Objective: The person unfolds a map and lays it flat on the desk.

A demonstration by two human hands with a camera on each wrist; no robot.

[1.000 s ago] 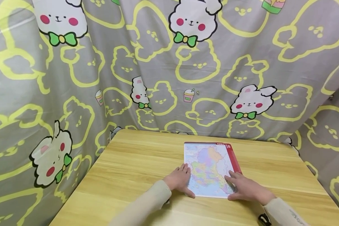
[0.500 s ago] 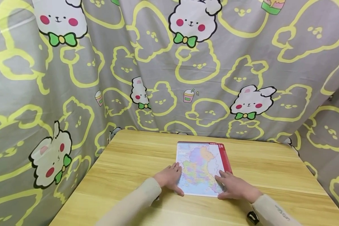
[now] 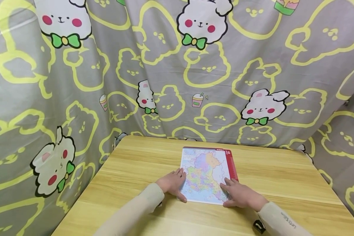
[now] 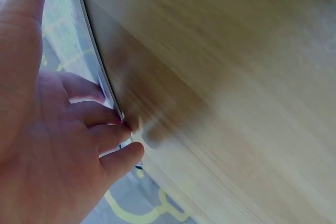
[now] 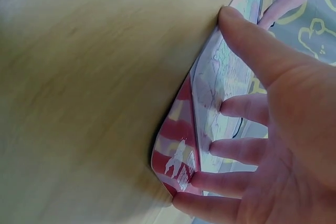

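A flat colourful map [image 3: 205,173] lies on the wooden table, with a red strip [image 3: 232,164] along its right and far edges. The right wrist view shows the red backing [image 5: 181,124] reaching out past the map sheet. My left hand [image 3: 171,183] rests at the map's left edge, fingers spread and thumb at the near left corner. In the left wrist view, the fingertips of the left hand [image 4: 58,129] touch the edge. My right hand [image 3: 240,193] lies spread over the near right corner; its fingertips touch the map and the red backing, its thumb the near edge.
A wooden tabletop [image 3: 135,160] surrounds the map. Grey curtains [image 3: 171,65] printed with rabbits and yellow outlines hang behind the table and at both sides. Some black gear [image 3: 258,226] sits under the right wrist.
Both hands and the map have slid together to the left across the table, mostly in the first half second. The hands keep the same places on the map's edges.
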